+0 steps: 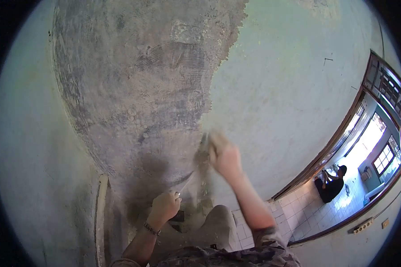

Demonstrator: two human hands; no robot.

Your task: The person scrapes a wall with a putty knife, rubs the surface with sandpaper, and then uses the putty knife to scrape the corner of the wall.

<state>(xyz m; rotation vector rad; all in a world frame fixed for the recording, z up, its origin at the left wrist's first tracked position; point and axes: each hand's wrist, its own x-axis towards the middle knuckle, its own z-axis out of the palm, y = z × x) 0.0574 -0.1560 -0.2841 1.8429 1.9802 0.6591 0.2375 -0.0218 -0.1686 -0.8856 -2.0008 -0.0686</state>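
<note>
My left hand (165, 206) is closed around a thin, pale, chisel-like tool (186, 182), which points up and right toward the wall. My right hand (225, 156) is above it and to the right, smeared by motion, its fingers curled around something too blurred to name. Both hands are in front of the wall, where bare grey plaster (133, 84) meets pale green paint (289, 84) along a ragged edge. Dark shadows fall on the lower plaster near my hands.
My bent knee (220, 222) is just below my hands. A wooden door frame (343, 127) stands at right. Through the opening, a person in dark clothes (330, 187) sits on the tiled floor (298, 209). A socket strip (363, 225) is on the lower right wall.
</note>
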